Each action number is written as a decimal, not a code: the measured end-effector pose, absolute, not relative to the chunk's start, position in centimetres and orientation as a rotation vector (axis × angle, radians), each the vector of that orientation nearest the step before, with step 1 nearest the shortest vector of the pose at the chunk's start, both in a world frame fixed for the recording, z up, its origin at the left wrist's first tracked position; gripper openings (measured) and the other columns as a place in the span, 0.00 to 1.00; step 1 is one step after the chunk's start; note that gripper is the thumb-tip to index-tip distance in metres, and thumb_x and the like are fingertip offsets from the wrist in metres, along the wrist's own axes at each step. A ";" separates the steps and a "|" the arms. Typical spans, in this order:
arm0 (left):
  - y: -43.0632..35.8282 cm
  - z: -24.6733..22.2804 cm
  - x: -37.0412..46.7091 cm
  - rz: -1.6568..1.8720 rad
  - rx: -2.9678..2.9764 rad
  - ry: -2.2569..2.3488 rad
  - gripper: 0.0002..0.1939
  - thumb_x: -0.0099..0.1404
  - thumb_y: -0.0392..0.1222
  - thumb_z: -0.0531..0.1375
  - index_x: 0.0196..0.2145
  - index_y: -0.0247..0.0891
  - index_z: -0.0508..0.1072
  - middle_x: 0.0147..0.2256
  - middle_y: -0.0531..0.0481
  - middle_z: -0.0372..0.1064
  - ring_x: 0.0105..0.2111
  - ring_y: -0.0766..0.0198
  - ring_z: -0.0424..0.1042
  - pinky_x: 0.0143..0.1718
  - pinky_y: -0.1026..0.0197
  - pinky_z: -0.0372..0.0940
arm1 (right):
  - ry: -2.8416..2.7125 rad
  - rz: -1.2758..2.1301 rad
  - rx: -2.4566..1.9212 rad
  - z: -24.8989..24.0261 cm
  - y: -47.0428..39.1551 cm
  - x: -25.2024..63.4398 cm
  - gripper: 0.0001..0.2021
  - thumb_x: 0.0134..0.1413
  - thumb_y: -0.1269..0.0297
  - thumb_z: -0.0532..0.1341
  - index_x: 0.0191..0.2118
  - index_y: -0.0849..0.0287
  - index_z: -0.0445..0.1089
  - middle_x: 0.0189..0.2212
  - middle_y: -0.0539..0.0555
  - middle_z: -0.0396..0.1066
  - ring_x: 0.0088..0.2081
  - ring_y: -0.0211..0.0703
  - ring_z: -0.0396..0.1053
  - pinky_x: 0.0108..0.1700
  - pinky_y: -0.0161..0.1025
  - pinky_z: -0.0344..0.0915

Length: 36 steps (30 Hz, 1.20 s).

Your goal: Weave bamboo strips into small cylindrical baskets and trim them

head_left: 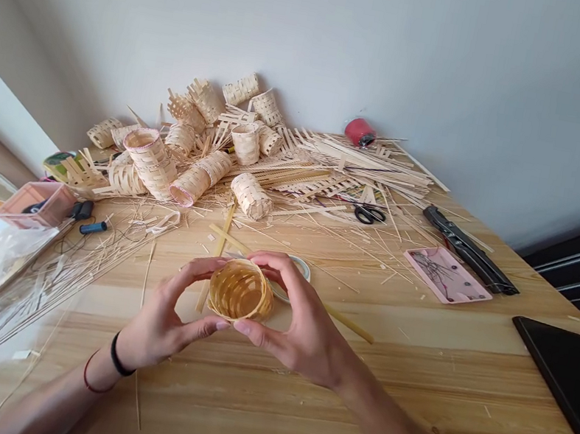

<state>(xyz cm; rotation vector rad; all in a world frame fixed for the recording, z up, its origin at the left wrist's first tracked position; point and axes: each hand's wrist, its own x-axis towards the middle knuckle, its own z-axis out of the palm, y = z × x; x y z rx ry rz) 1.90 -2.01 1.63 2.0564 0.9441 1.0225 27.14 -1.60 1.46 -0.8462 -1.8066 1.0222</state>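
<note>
A small round woven basket (239, 290) of yellowish bamboo strips is held above the table, its open mouth tilted toward me. My left hand (178, 309) grips its left side, with the thumb at the lower rim and the fingers over the top. On the other side my right hand (300, 316) holds it the same way, thumb near the bottom rim. Behind the basket lies a roll of tape (304, 268), partly hidden by my right hand. Flat yellow strips (355, 324) lie on the table under and around the hands.
Several pale woven baskets (251, 197) and loose strips (356, 161) are heaped by the wall. Black scissors (369, 214), a pink tray (447, 274) with small metal pieces, a long black tool (469, 250) and a dark tablet-like slab (567, 378) lie rightward. A pink box (37, 202) stands left.
</note>
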 end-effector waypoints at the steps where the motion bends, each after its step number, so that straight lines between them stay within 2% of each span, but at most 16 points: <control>1: -2.0 1.7 1.9 1.027 2.053 0.952 0.33 0.70 0.43 0.72 0.68 0.51 0.67 0.64 0.42 0.74 0.63 0.48 0.75 0.66 0.47 0.71 | -1.799 1.049 -0.853 1.5 -1.6 27.1 0.34 0.59 0.56 0.74 0.65 0.49 0.60 0.65 0.59 0.68 0.66 0.58 0.69 0.68 0.58 0.68; 4: -2.1 1.5 1.8 1.062 2.030 0.983 0.34 0.69 0.44 0.72 0.69 0.51 0.66 0.64 0.43 0.75 0.62 0.49 0.77 0.65 0.48 0.72 | -1.769 1.085 -0.856 1.6 -1.7 27.1 0.35 0.60 0.56 0.74 0.68 0.49 0.59 0.66 0.60 0.68 0.65 0.57 0.70 0.68 0.57 0.68; 8: -2.1 1.3 1.6 1.122 2.004 1.013 0.30 0.70 0.44 0.71 0.66 0.52 0.70 0.61 0.45 0.78 0.60 0.52 0.78 0.63 0.53 0.72 | -1.740 1.058 -0.810 1.8 -1.8 26.8 0.34 0.61 0.58 0.73 0.67 0.48 0.61 0.66 0.59 0.67 0.65 0.54 0.70 0.68 0.54 0.70; 10: -2.0 1.3 1.6 1.133 1.997 0.981 0.32 0.71 0.43 0.71 0.68 0.53 0.68 0.62 0.45 0.77 0.60 0.53 0.78 0.63 0.53 0.72 | -1.728 1.049 -0.805 1.8 -1.8 26.6 0.33 0.61 0.58 0.74 0.66 0.48 0.62 0.64 0.58 0.67 0.65 0.53 0.70 0.67 0.52 0.70; 13: -2.0 1.3 1.6 1.110 2.000 0.952 0.32 0.72 0.43 0.70 0.69 0.52 0.68 0.63 0.44 0.75 0.61 0.52 0.77 0.63 0.52 0.72 | -1.721 1.055 -0.820 1.7 -1.9 26.4 0.32 0.61 0.58 0.74 0.66 0.47 0.62 0.63 0.57 0.67 0.64 0.52 0.70 0.66 0.51 0.71; 21: -2.0 1.9 1.9 1.059 1.818 0.863 0.22 0.75 0.43 0.66 0.64 0.50 0.70 0.62 0.44 0.75 0.62 0.52 0.75 0.66 0.50 0.69 | -1.768 1.070 -0.845 1.7 -1.7 26.3 0.31 0.59 0.58 0.75 0.64 0.49 0.65 0.61 0.58 0.69 0.63 0.53 0.69 0.64 0.52 0.72; 27: -1.9 1.9 1.9 1.010 1.802 0.871 0.20 0.77 0.46 0.63 0.63 0.49 0.67 0.63 0.42 0.72 0.63 0.50 0.74 0.66 0.46 0.68 | -1.757 1.113 -0.816 1.5 -1.4 26.3 0.32 0.57 0.56 0.76 0.63 0.50 0.65 0.60 0.58 0.70 0.63 0.54 0.71 0.65 0.54 0.72; 29: -1.9 1.5 1.8 0.985 1.827 0.863 0.24 0.77 0.48 0.63 0.66 0.50 0.64 0.65 0.41 0.70 0.65 0.49 0.72 0.67 0.44 0.67 | -1.774 1.129 -0.824 1.4 -1.3 26.4 0.34 0.58 0.55 0.76 0.65 0.50 0.63 0.62 0.59 0.69 0.64 0.55 0.70 0.67 0.55 0.71; 33: -2.0 0.9 2.0 0.969 1.856 0.907 0.38 0.71 0.49 0.70 0.71 0.49 0.57 0.69 0.38 0.65 0.68 0.45 0.69 0.69 0.41 0.65 | -1.818 1.155 -0.783 1.0 -1.0 26.8 0.43 0.59 0.55 0.76 0.73 0.48 0.56 0.69 0.62 0.62 0.69 0.59 0.66 0.69 0.58 0.69; 36: -2.0 1.0 2.2 0.981 1.695 0.973 0.36 0.73 0.49 0.68 0.71 0.48 0.57 0.67 0.37 0.68 0.65 0.46 0.73 0.67 0.42 0.69 | -1.872 1.160 -0.701 0.3 -0.8 27.0 0.54 0.55 0.54 0.78 0.79 0.43 0.47 0.76 0.62 0.51 0.76 0.62 0.55 0.68 0.57 0.71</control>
